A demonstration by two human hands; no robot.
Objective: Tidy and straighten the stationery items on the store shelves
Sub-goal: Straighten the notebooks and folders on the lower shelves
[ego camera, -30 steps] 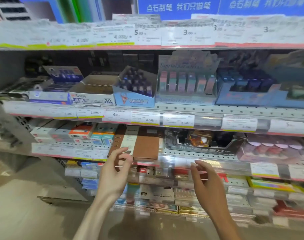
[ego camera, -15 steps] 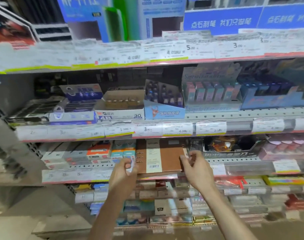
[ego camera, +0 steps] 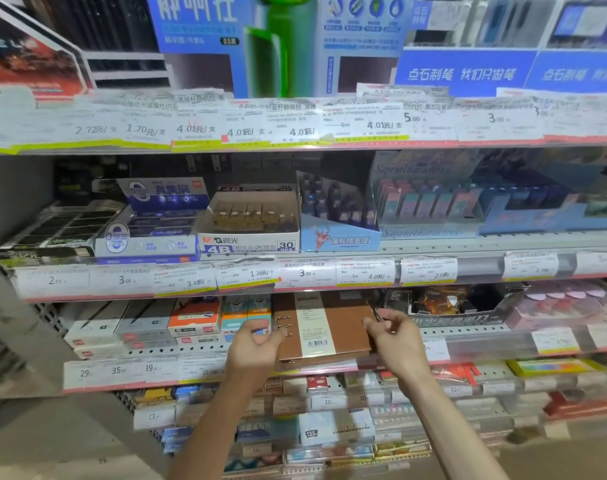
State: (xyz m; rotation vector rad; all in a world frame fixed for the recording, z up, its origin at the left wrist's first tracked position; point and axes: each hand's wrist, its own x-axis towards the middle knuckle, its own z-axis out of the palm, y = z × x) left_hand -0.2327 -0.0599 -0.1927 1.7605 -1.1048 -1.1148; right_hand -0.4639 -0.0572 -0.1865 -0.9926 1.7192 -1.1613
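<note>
A brown ring-bound notebook (ego camera: 343, 323) with a cream paper band lies flat on the third shelf (ego camera: 475, 336) from the top, at the centre of the head view. My left hand (ego camera: 252, 348) grips its left edge by the metal rings. My right hand (ego camera: 394, 336) pinches its right edge, fingers curled over the cover. The notebook's front edge overhangs the shelf's price rail a little.
Left of the notebook sit teal and orange boxes (ego camera: 194, 317) and white boxes (ego camera: 98, 327). On its right stands a dark display tray (ego camera: 451, 306). One shelf up are eraser boxes (ego camera: 248, 223) and a blue carton (ego camera: 336, 216). Price tags line every rail.
Both hands rose from below the shelf and closed on the notebook's two sides. The camera moved closer and tilted up, so more of the top shelf shows.
</note>
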